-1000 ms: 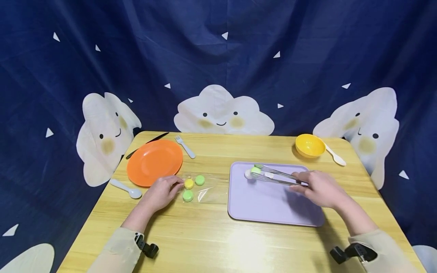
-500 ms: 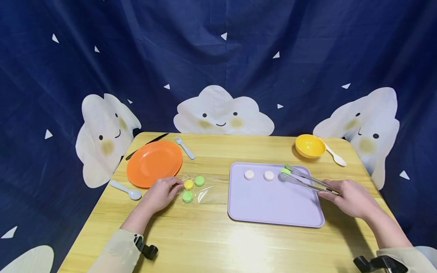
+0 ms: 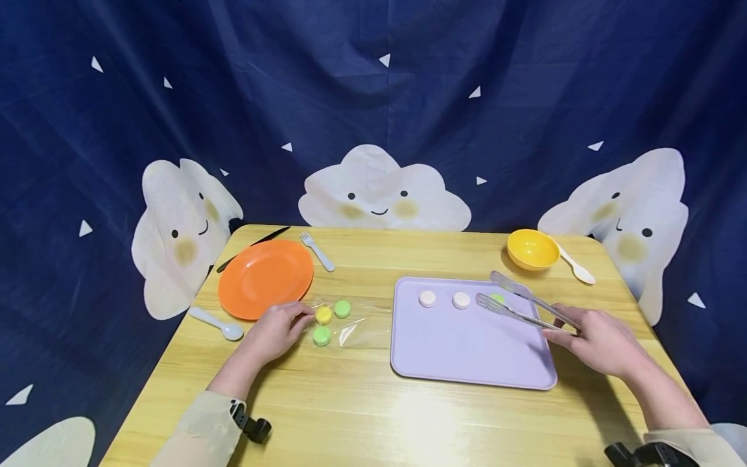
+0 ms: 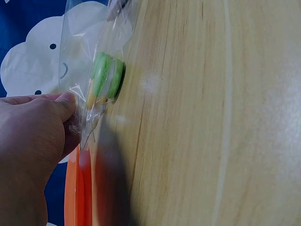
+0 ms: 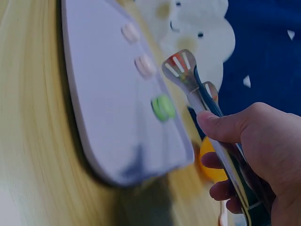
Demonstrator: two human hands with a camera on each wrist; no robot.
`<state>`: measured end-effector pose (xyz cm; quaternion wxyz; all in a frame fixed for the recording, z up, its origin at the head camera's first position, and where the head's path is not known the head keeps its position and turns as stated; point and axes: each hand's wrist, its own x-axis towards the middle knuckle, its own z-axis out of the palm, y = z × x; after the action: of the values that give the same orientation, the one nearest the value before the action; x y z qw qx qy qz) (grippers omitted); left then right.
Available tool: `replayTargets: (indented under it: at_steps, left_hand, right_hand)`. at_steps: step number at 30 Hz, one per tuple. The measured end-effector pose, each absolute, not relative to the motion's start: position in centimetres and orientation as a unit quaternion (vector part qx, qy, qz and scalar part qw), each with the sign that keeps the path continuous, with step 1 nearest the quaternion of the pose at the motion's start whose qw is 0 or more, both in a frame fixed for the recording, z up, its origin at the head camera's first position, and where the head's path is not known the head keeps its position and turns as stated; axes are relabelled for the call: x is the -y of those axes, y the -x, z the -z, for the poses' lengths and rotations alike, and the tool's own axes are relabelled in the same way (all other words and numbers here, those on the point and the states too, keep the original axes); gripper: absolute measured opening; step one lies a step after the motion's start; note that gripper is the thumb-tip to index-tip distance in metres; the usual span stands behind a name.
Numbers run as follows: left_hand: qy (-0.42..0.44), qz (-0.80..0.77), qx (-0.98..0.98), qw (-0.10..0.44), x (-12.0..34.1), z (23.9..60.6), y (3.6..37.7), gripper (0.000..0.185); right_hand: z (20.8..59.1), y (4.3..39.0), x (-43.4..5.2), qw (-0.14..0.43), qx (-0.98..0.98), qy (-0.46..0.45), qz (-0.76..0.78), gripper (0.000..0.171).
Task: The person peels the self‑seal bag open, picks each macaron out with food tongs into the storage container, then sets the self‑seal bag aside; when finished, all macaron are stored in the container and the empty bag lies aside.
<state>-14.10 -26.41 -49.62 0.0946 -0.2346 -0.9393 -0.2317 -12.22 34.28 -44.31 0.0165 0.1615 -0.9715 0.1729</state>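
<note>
Head view, nearest: two pale sleeves [image 3: 195,421], a black device [image 3: 253,428] at each wrist, come in over the wooden table [image 3: 350,408]. The left hand [image 3: 280,331] pinches the left end of a clear bag [image 3: 373,318], thumb and fingers closed on the film, as the left wrist view also shows. Inside the bag sit a yellow macaron [image 3: 323,315], just beside the fingertips, and two more, the green pair [image 3: 322,335].

The right hand [image 3: 601,340], fingers curled and thumb laid along the metal, holds the tongs [image 3: 521,316] with their two arms spread. The tips hang above the far right part of the lilac tray [image 3: 467,353]. A green macaron [image 3: 497,299] shows between the arms; in the right wrist view it rests on the tray, apart from the tongs. It is the right end of a row by the far rim, with two pink macarons [image 3: 461,300] to its left.

Farther left, a blue spoon [image 3: 230,331] lies near an orange plate [image 3: 265,279]. A fork [image 3: 318,253] is right of the plate; a black knife [image 3: 271,235] runs partly hidden behind it. At far right, a white spoon [image 3: 583,274] lies beside a yellow bowl [image 3: 532,250]. Beyond hangs a navy curtain [image 3: 332,97] with smiling clouds [image 3: 379,188].
</note>
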Motion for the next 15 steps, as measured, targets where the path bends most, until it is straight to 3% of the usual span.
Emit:
replayTargets:
  at_steps: [6, 15]
  left_hand:
    - [0.241, 0.23, 0.937, 0.107, 26.4, 49.8, 14.2, 0.01]
    - [0.234, 0.231, 0.939, 0.105, 26.4, 49.9, 14.2, 0.008]
  right_hand:
    - [43.6, 12.2, -30.4, 0.059, 0.953, -0.224, -0.193, 0.022]
    - [44.6, 13.1, -25.0, 0.067, 0.931, -0.29, -0.209, 0.026]
